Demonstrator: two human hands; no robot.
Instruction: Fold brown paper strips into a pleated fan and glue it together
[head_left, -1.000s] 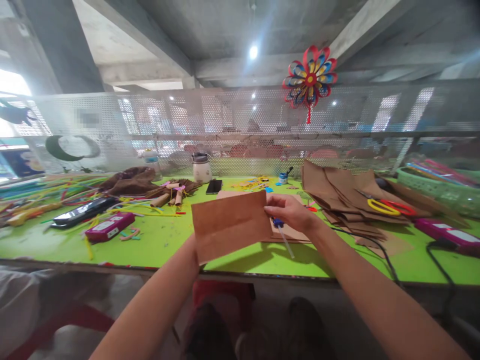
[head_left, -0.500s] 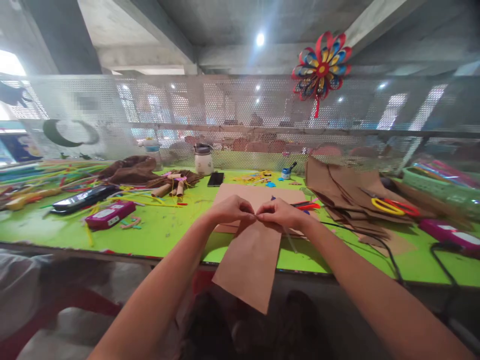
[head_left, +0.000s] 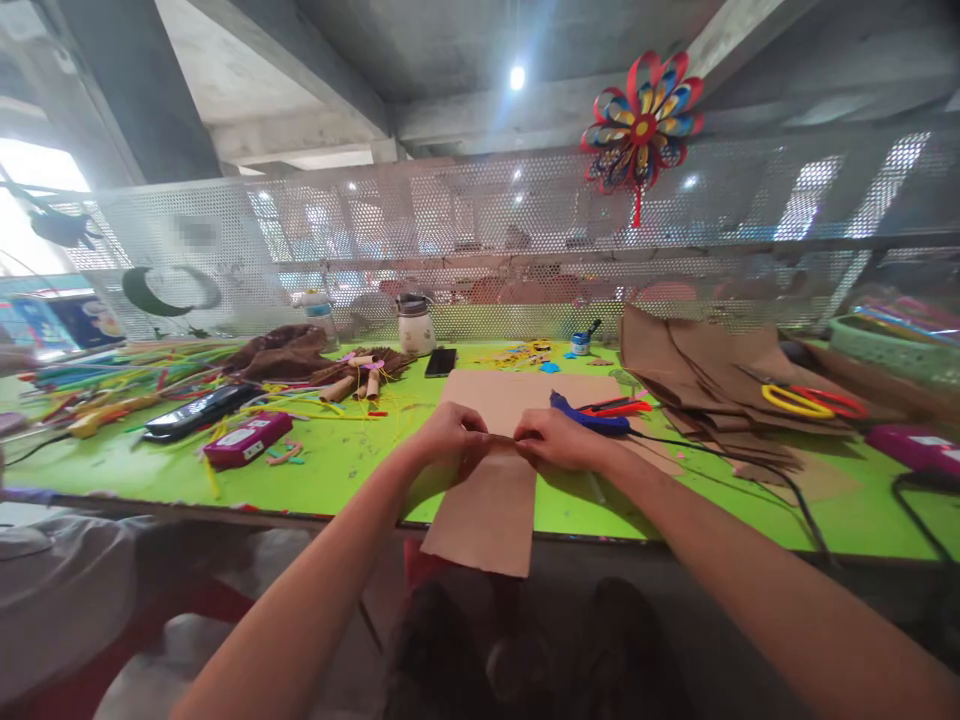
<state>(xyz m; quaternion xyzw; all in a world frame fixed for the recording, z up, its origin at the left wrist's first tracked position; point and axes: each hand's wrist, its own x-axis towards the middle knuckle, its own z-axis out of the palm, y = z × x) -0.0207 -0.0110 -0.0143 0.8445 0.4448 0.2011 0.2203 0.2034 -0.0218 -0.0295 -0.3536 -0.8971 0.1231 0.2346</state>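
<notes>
A strip of brown kraft paper (head_left: 484, 510) runs from between my hands toward me, and its near end hangs past the table edge. My left hand (head_left: 452, 436) pinches the left side of the strip's far end, which looks folded or rolled into a narrow band. On the right side of that band, my right hand (head_left: 553, 438) grips with curled fingers. Beneath and beyond the hands lies a flat brown sheet (head_left: 517, 388). Just past my right hand rests a blue glue gun (head_left: 592, 418), with red-and-black handled tools (head_left: 626, 406) beside it.
Brown paper sheets (head_left: 690, 380) are piled at right, with yellow-and-red scissors (head_left: 810, 402) on top. A purple box (head_left: 247, 438), a black device (head_left: 199, 412) and several pipe cleaners lie left. A phone (head_left: 441, 362) and a jar (head_left: 415, 325) stand behind. A black cord (head_left: 750, 465) crosses the right side.
My hands have moved apart along the strip's far edge and lowered toward the table. The strip's hanging end has risen. The glue gun shows more fully, and the view has shifted slightly.
</notes>
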